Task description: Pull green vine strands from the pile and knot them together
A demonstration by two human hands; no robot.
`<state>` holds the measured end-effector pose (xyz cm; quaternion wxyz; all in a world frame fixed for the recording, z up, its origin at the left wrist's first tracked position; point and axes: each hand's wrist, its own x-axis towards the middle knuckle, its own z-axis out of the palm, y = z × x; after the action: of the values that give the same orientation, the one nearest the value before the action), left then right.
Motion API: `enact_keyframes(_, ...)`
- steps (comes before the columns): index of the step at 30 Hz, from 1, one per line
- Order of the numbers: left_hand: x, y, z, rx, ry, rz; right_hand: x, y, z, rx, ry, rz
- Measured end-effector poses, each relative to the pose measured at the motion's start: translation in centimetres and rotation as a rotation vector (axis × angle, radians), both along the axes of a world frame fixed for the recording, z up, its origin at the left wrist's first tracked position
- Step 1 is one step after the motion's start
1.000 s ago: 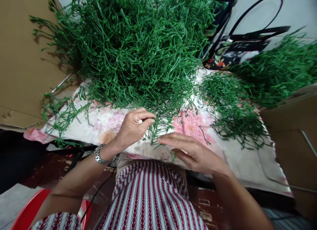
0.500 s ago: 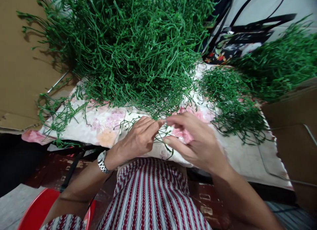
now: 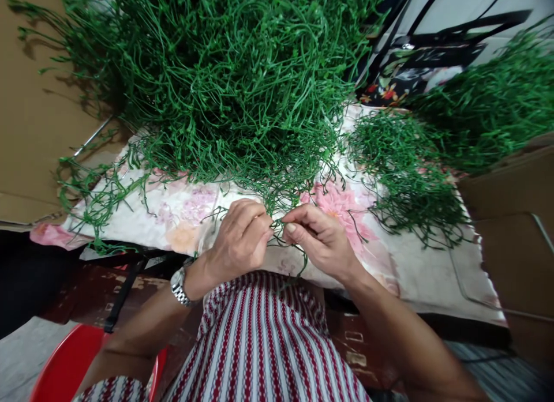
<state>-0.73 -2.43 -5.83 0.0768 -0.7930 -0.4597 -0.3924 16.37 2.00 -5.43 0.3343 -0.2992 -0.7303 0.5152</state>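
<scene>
In the head view my left hand (image 3: 242, 237), with a metal watch (image 3: 179, 286) on its wrist, is closed in a pinch on thin green plastic stems (image 3: 277, 222). Opposite it, my right hand (image 3: 322, 240) pinches the same stems between thumb and index finger. Loose ends of the stems hang below the hands toward my lap. Both hands are just above the front edge of a floral cloth (image 3: 186, 211). Right behind them rises a large heap of green artificial stems (image 3: 242, 85). What the fingertips cover is too small to make out.
A smaller stem pile (image 3: 407, 171) lies at the right, beside a cardboard box (image 3: 511, 217) with more greenery (image 3: 497, 102). Another cardboard sheet (image 3: 30, 113) stands at the left. A flowered black bag (image 3: 402, 79) is at the back. Below left sits a red basin (image 3: 64, 361).
My right hand's thumb and index finger, apart before, have closed on the stems beside my left hand. A loose stem now lies on the cloth at the right. The view has shifted slightly.
</scene>
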Motion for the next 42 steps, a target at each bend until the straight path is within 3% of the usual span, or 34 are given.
enact_keyframes(4,0.3,0.0,-0.1,-0.062,0.048,0.057,-0.3,-0.4,-0.8,-0.201,0.177,0.032)
enact_keyframes(7,0.5,0.2,-0.3,-0.069,-0.025,0.026,-0.5,-0.7,-1.1,-0.231,0.204,0.058)
enact_keyframes(9,0.3,0.3,-0.4,-0.058,-0.071,-0.002,-0.4,-0.7,-1.0,-0.141,0.138,0.067)
enact_keyframes(13,-0.1,0.3,-0.3,-0.075,-0.071,-0.056,-0.3,-0.5,-0.5,0.267,-0.049,0.018)
enact_keyframes(18,0.0,0.0,0.1,-0.1,-0.064,-0.066,-0.7,-0.4,-0.9,0.591,0.009,-0.122)
enact_keyframes(24,0.1,-0.2,0.9,-0.117,0.01,-0.053,-0.6,-0.5,-0.8,0.607,-0.049,-0.075)
enact_keyframes(29,-0.2,0.0,1.6,-0.178,0.133,-0.173,-0.4,-0.7,-0.4,0.541,-0.111,-0.022)
enact_keyframes(37,-0.3,0.4,1.6,-0.249,0.262,-0.128,0.2,-0.5,0.0,0.764,-0.382,0.017)
enact_keyframes(39,-0.4,0.1,2.0,-0.265,0.29,-0.226,0.5,-1.1,0.4,0.823,-0.466,0.08)
enact_keyframes(42,-1.5,-0.9,3.3,-0.382,0.35,-0.458,1.8,-2.0,1.6,0.848,-0.463,0.3)
